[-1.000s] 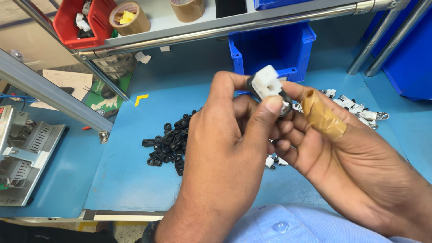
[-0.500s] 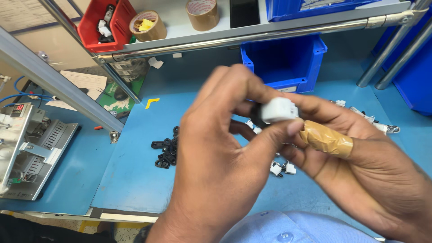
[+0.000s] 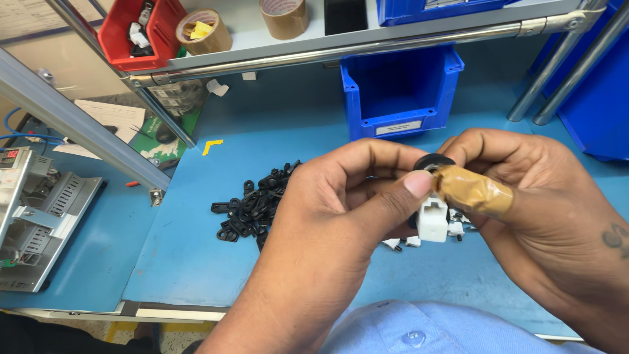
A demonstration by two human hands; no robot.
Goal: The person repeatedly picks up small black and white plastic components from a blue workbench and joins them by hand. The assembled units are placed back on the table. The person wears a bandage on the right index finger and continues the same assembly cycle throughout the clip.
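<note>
Both hands meet over the blue worktop and hold one small white plastic connector with a black ring-shaped part at its top. My left hand pinches it from the left, thumb pressed across its upper end. My right hand grips it from the right; brown tape wraps that hand's thumb. A heap of small black plastic clips lies on the worktop just left of my left hand. A few small white pieces lie under the hands, partly hidden.
A blue open-front bin stands behind the hands, a larger blue bin at right. Above, a shelf holds a red bin and two rolls of brown tape. A grey metal device sits at far left, beside a slanted metal bar.
The white connector has been turned so its body hangs downward and the black ring shows on top. Both hands sank a little lower and stayed together.
</note>
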